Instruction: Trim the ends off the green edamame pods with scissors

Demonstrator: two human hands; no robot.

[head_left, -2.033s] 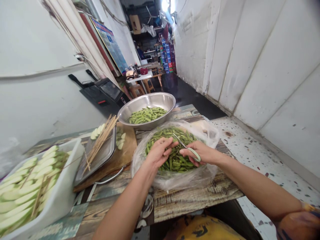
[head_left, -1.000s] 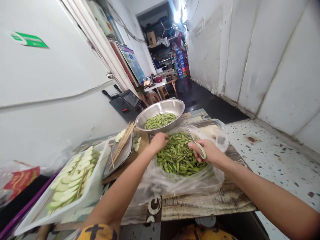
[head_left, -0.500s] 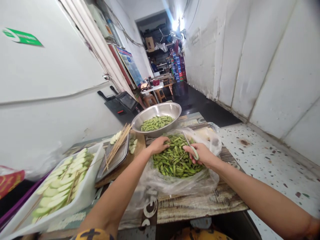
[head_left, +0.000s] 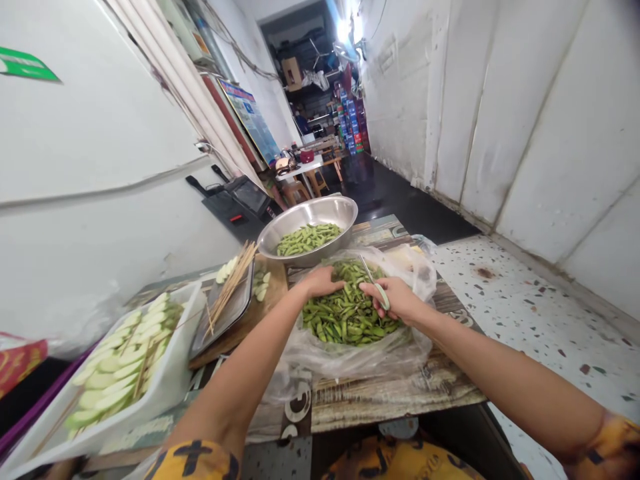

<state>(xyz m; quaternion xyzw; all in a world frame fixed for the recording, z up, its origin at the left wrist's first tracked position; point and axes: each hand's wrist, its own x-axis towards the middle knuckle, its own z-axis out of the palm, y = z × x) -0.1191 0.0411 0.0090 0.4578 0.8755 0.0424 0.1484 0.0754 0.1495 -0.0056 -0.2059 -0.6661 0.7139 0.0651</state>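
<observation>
In the head view, a pile of green edamame pods (head_left: 345, 323) lies in an opened clear plastic bag (head_left: 320, 363) on the table. My left hand (head_left: 321, 283) reaches over the pile's upper left, thumb and fingers apart at the pods; I make out nothing gripped in it. My right hand (head_left: 397, 299) is closed around scissors (head_left: 383, 297) with pale green handles, their blades pointing up and to the left above the pods. Its thumb and fingertip come together low over the pile; whether a pod is between them is too small to tell. Beyond the bag, a steel bowl (head_left: 345, 212) holds more pods.
On the left, a white tub (head_left: 187, 333) contains sliced pale green vegetable on skewers. Bamboo skewers (head_left: 231, 287) lie across a metal tray (head_left: 245, 303), beside a wooden board (head_left: 277, 283) with more slices. A wall runs along the left; speckled floor (head_left: 500, 293) lies right of the table.
My left hand has shifted slightly, its thumb now reaching further over the pods. My right hand still holds the scissors in nearly the same place. The whole view has moved a little.
</observation>
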